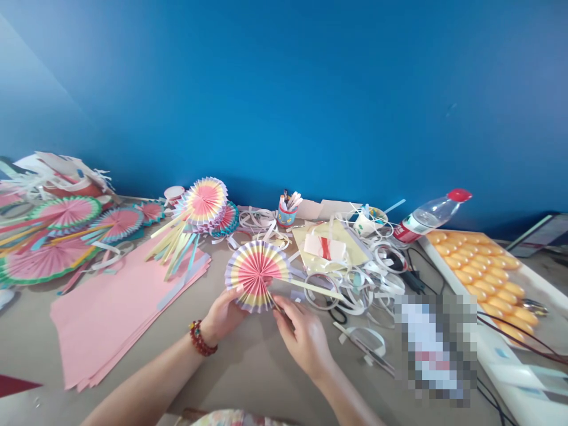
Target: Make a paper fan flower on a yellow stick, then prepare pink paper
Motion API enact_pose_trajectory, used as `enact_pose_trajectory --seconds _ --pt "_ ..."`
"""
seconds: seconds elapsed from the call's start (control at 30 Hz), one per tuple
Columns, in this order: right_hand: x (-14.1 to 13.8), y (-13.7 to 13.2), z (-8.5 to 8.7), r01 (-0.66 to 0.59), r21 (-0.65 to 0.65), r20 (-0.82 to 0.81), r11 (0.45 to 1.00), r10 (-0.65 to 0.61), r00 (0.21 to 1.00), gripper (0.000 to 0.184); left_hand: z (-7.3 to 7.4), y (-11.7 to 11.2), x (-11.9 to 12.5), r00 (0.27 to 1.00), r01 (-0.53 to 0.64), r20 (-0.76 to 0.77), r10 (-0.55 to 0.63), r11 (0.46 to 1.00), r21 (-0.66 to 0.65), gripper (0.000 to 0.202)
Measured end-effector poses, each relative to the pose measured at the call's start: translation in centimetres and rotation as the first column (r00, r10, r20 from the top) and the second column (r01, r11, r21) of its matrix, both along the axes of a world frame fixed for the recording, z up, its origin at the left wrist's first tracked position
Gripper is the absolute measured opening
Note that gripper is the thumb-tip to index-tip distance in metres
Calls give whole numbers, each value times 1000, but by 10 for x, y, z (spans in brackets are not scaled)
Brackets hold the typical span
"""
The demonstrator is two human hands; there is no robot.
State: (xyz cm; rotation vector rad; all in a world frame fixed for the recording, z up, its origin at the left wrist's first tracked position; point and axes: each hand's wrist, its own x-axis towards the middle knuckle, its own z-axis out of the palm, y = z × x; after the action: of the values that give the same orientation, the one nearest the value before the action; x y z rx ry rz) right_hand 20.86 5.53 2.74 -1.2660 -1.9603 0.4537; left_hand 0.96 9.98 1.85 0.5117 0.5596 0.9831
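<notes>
A round pleated paper fan [256, 273], pink at the centre with yellow and lilac rings, is held up just above the table. My left hand [224, 313], with a red bead bracelet at the wrist, grips its lower left edge, fingers closed on the paper. My right hand [302, 336] pinches the fan's lower right edge where a pale stick handle [316, 289] runs off to the right. A pile of finished fans [205, 202] stands behind.
Pink paper sheets [119, 313] lie at left, with more fans [66, 213] beyond them. White paper strips and loops [368, 266] litter the middle right. A plastic bottle [428, 218], a pen cup [286, 214] and a yellow bumpy tray [483, 266] sit at right.
</notes>
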Motion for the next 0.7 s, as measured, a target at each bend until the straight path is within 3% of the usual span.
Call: enact_pose_trajectory --seconds 0.33,0.53,0.7 --pt "-1 -1 2 -26 -34 -25 999 25 999 28 2 0 0 997 -36 -63 34 999 -20 46" --pt "-3 -2 5 -64 -226 -187 972 21 982 31 5 0 3 987 -107 -126 97 991 -75 39" --pt "-6 -2 -2 -126 -386 -354 914 -20 935 29 1 1 1 999 -42 -5 42 997 -61 33"
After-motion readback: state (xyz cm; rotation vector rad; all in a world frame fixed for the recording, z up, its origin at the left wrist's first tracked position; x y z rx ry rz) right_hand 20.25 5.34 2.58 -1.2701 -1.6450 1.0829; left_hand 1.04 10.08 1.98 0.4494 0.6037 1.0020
